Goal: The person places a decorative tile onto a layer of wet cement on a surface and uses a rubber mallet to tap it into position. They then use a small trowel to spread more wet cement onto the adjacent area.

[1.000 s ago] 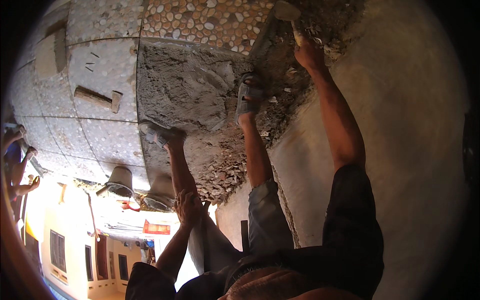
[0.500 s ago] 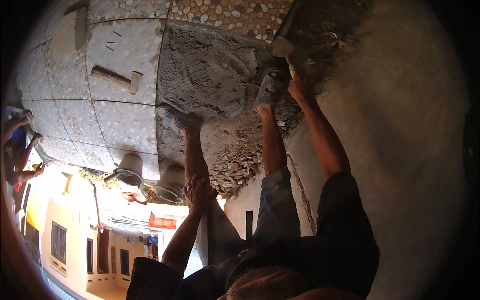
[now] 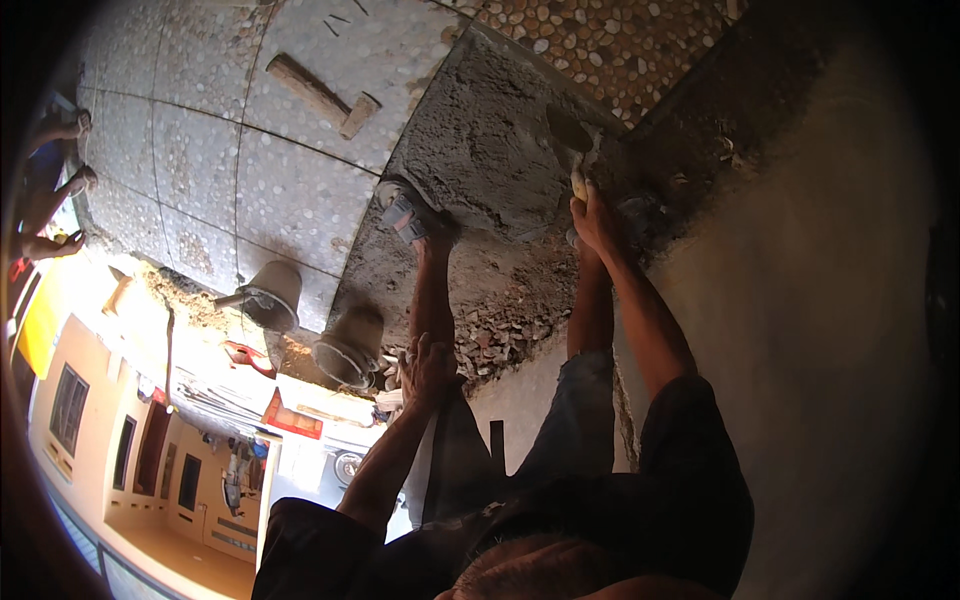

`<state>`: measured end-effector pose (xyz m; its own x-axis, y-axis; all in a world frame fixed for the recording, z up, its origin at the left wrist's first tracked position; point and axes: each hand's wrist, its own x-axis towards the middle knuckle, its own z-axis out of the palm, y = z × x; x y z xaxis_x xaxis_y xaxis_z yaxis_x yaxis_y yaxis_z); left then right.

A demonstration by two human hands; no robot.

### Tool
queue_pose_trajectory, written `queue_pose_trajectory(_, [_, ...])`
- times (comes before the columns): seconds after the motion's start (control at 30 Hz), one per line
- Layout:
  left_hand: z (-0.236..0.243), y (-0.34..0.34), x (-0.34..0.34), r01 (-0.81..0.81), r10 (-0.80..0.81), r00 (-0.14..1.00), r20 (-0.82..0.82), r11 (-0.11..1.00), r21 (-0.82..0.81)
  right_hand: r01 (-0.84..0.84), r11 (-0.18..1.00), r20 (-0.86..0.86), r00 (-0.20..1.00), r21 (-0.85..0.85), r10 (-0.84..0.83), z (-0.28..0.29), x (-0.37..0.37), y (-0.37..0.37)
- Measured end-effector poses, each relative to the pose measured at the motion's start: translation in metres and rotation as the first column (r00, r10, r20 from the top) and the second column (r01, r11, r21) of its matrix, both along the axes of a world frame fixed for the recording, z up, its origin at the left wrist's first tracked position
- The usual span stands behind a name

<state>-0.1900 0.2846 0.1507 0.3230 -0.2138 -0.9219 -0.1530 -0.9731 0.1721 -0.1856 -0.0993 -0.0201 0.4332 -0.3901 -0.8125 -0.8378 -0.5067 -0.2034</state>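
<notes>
1. Head view, tilted steeply: right hand (image 3: 598, 218) is closed round the pale handle of a trowel (image 3: 572, 140). The blade points away from the grip into the grey mortar bed (image 3: 480, 150).
2. Left hand (image 3: 428, 368) rests on the person's own knee, fingers curled over it, holding no tool.
3. Trowel lies at the far edge of the mortar bed, blade just beyond the right grip and touching or nearly touching the wet surface; I cannot tell which.
4. Left of the grip: one sandal (image 3: 405, 212) planted on the mortar's near edge. The other foot is mostly hidden behind the right forearm.
5. Below the grip, toward the body: loose rubble (image 3: 495, 340) of broken chips.
6. Far left of the grip: pebble-faced tiles (image 3: 290, 190) already laid, with a wooden float (image 3: 318, 95) lying on them. Two buckets (image 3: 348, 345) stand at the tile edge.
7. Right of the grip: a plain plastered wall (image 3: 800, 300).
8. Handling, as a judgement: the trowel looks light and stiff, with a thin steel blade. Take it at the handle, as now; wet mortar on the blade would make it slippery and heavier at the tip.
9. Another person's limbs (image 3: 50, 190) show at the far left rim.
</notes>
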Motion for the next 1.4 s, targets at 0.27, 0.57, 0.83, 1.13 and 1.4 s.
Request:
queue_pose_trajectory(0.27, [0.002, 0.010, -0.006, -0.095, 0.095, 0.995, 0.025, 0.995, 0.028, 0.379, 0.925, -0.025, 0.925, 0.004, -0.379, -0.024, 0.046, 0.026])
queue_pose_trajectory(0.57, [-0.012, 0.023, -0.019, -0.111, 0.112, 0.991, 0.079, 0.994, -0.023, 0.189, 0.977, 0.044, 0.982, -0.099, -0.186, -0.112, -0.106, -0.059])
queue_pose_trajectory(0.83, [-0.014, 0.024, -0.022, -0.101, 0.108, 0.990, 0.087, 0.992, -0.081, 0.568, 0.821, 0.020, 0.821, 0.057, -0.570, -0.092, -0.058, -0.059])
queue_pose_trajectory(1.13, [-0.008, 0.023, -0.011, -0.101, 0.110, 0.987, 0.116, 0.992, -0.080, 0.868, 0.458, -0.083, 0.479, 0.191, -0.874, -0.052, 0.060, -0.022])
queue_pose_trajectory(1.4, [-0.005, 0.041, -0.013, -0.155, 0.160, 0.977, 0.143, 0.987, -0.049, 0.816, 0.550, -0.120, 0.573, 0.176, -0.811, -0.063, 0.115, 0.020])
